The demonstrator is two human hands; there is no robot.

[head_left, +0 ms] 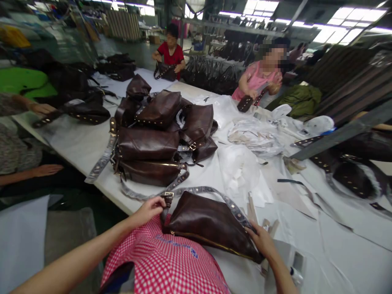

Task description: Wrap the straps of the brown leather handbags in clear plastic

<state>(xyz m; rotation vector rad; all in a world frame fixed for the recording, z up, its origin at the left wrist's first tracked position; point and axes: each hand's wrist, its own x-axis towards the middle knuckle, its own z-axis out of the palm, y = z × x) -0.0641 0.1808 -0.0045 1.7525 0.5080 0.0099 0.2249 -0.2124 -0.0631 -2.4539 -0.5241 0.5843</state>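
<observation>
A dark brown leather handbag [208,216] lies at the near table edge, against the checked apron [183,261]. A gold zipper runs along its lower side. My left hand [153,207] pinches the bag's shoulder strap [211,190] just beside a gold buckle [169,194]. That strap, studded and wrapped in clear plastic, arches over the bag's far side. At the bag's right end, my right hand [261,240] grips the bag where the strap joins it; part of its fingers is hidden. Beyond the bag, several similar handbags [148,143] are piled up.
Crumpled clear plastic and white sheets [239,167] lie right of the pile. Strips and a small bottle [296,275] are near my right forearm. A metal post [346,132] slants across the right. Co-workers handle bags at the left and across the white table [346,253].
</observation>
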